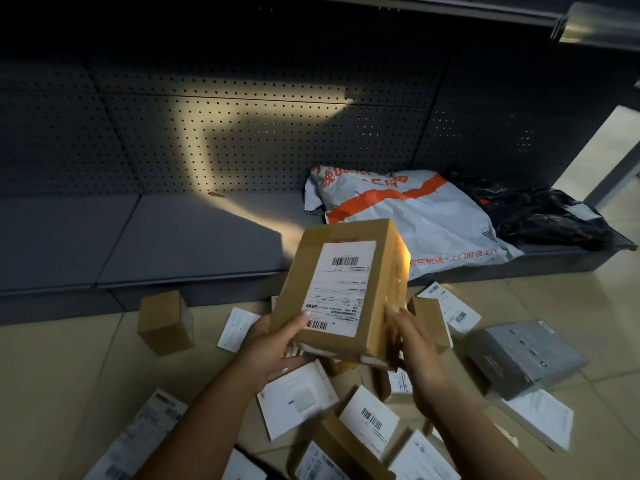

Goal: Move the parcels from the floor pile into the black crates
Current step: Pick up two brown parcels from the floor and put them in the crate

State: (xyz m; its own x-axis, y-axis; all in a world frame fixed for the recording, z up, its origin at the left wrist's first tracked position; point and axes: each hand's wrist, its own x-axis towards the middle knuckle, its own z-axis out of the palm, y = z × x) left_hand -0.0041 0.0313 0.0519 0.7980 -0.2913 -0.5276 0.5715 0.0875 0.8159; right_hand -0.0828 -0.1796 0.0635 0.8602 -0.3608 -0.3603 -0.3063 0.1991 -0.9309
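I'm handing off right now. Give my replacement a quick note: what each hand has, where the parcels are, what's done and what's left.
Left hand and right hand: together holding one cardboard box, label up, lifted above the floor pile.
Pile: many boxes and mailers lie on the tiles; a small brown box stands apart to the left, a grey package to the right.
Low shelf: a white-and-orange mailer and a black bag lie on it.
Black crates: not in view.
Left: crate the held box, then clear the pile.
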